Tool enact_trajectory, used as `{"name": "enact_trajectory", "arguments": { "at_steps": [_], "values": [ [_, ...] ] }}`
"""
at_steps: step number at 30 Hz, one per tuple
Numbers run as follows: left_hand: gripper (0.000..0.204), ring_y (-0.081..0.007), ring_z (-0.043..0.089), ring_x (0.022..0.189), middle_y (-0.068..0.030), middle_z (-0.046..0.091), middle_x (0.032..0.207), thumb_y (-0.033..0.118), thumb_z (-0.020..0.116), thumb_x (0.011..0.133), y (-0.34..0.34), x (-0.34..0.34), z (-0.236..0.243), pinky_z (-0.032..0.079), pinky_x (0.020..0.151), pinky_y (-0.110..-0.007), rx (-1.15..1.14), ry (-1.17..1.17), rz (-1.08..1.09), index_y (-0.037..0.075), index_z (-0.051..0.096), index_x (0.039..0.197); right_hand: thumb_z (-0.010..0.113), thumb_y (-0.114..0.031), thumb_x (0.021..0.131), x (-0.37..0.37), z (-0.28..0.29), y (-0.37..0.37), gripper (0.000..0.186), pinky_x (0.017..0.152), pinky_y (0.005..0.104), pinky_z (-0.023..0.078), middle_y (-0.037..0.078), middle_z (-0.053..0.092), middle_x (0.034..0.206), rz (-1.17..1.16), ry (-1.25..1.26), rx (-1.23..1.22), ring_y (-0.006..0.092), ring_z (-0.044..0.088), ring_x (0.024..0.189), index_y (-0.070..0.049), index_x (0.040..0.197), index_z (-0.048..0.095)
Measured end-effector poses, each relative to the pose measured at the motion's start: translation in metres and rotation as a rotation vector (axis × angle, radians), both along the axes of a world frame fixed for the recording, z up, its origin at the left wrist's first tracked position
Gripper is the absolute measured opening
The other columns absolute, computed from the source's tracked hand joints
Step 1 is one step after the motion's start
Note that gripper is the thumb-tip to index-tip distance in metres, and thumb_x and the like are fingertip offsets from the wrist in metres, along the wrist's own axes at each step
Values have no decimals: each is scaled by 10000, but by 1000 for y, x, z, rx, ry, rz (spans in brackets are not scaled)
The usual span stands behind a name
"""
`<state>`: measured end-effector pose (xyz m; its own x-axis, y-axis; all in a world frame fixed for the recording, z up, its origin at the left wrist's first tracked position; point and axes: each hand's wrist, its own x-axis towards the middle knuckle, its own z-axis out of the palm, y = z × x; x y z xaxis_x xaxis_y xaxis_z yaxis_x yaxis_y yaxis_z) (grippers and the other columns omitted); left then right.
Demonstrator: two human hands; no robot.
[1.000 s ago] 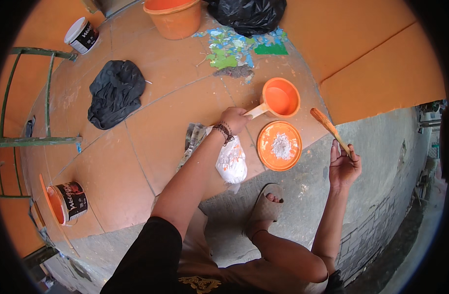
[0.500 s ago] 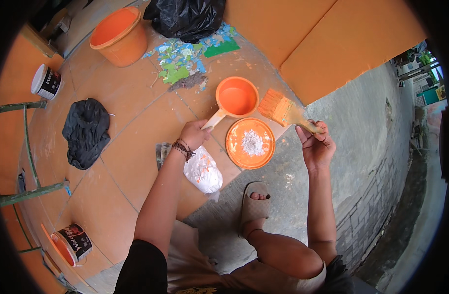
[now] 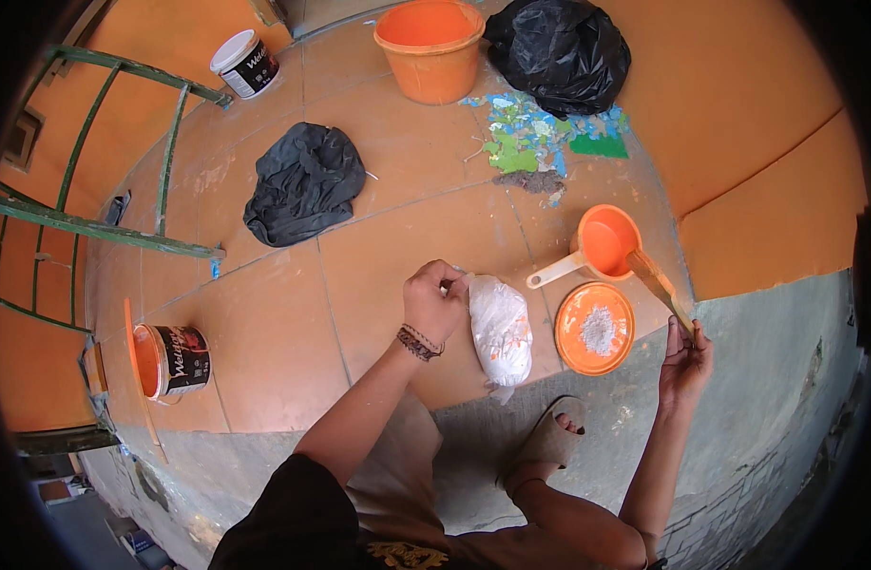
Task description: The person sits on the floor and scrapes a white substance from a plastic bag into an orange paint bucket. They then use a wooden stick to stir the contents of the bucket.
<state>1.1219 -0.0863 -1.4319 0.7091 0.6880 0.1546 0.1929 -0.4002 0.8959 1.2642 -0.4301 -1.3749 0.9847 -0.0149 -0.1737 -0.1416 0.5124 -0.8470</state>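
My right hand (image 3: 687, 366) grips the handle of a wide paintbrush (image 3: 661, 285), seen nearly edge-on. Its bristle end dips into an orange-filled dipper (image 3: 609, 242), whose pale handle (image 3: 555, 271) points left with no hand on it. My left hand (image 3: 435, 302) is closed in a pinch beside the top of a white plastic bag (image 3: 501, 332) with orange smears; I cannot make out whether the fingertips hold its edge. Between the bag and the brush lies a round orange lid (image 3: 595, 364) carrying a small heap of white powder (image 3: 600, 330).
An orange bucket (image 3: 431, 71) and a black plastic bag (image 3: 559, 57) stand at the back near paint flakes (image 3: 521, 138). Dark crumpled cloth (image 3: 305, 185) lies left of centre. Paint pails (image 3: 183, 359) and a green metal frame (image 3: 103, 228) are at left. The tiled step ends at grey concrete.
My left hand has let go of the dipper's handle and moved beside the white bag. The brush has gone from beside the dipper into it. The view has turned left.
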Motion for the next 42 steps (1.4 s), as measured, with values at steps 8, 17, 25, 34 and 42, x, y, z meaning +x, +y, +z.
{"name": "enact_trajectory", "arguments": {
  "at_steps": [8,17,25,34,42],
  "values": [
    [292,-53,381,482,32,417,532,72,626,848,69,-123,-64,322,445,-233,-204,132,253,62,434,629,570,-92,905,16,-14,46,182,913,343,503,153,591,1078,128,-75,-61,281,608,1022,10,1046,516],
    [333,-72,419,466,17,429,507,102,614,877,80,-158,-108,359,428,-258,-212,275,389,48,427,607,608,-99,899,54,-65,81,175,896,309,488,117,607,1042,95,-253,-404,181,607,940,-4,1025,534],
    [145,-106,510,570,-19,552,640,51,687,798,84,-125,-93,444,548,-258,-42,223,353,44,552,850,630,-91,880,71,-82,123,157,867,276,437,148,594,1133,87,-405,-542,132,552,953,-20,1003,562],
    [171,-224,570,613,-88,579,700,52,706,752,100,-166,-77,473,569,-336,103,291,350,43,554,831,650,-39,817,17,-69,120,256,710,268,491,98,597,1067,120,-495,-1052,146,571,818,-23,1068,604],
    [288,-348,536,948,-183,556,1007,144,716,739,114,-214,-68,454,803,-434,190,377,327,32,550,946,647,-46,821,-38,-46,132,237,696,285,493,95,579,1105,165,-528,-1171,175,584,865,-29,1055,618]
  ]
}}
